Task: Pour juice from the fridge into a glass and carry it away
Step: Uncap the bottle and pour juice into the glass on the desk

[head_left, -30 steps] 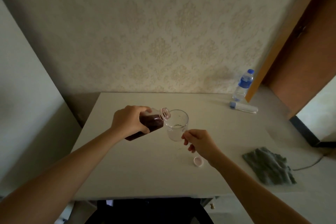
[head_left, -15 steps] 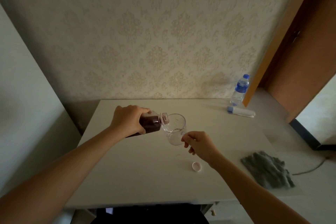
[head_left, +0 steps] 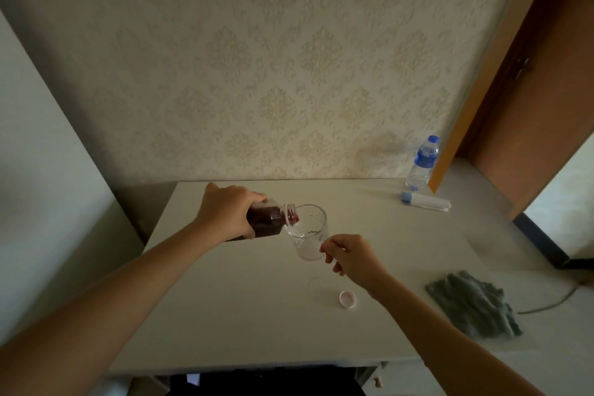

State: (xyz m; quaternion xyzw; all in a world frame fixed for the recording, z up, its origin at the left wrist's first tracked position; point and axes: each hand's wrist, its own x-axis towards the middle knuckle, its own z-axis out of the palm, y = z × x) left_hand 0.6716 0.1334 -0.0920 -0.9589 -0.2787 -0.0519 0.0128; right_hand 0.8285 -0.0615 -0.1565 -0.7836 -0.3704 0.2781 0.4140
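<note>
My left hand [head_left: 226, 212] grips a small clear bottle of dark red juice [head_left: 268, 222], tipped on its side with its open mouth over the rim of a clear glass [head_left: 309, 233]. The glass is held just above the white table [head_left: 244, 315], and only a little liquid shows in it. My right hand [head_left: 348, 255] holds the glass by its handle on the right side. The bottle's pink cap [head_left: 347, 299] lies on the table below my right wrist.
A water bottle with a blue cap [head_left: 422, 162] stands at the table's back right, with a white tube [head_left: 426, 201] lying in front of it. A grey cloth [head_left: 472, 307] lies at the right edge. A brown door [head_left: 533, 100] is open on the right.
The juice bottle has tipped further, closer to level, and its mouth has moved over the glass rim. Both hands and the glass have stayed in about the same place.
</note>
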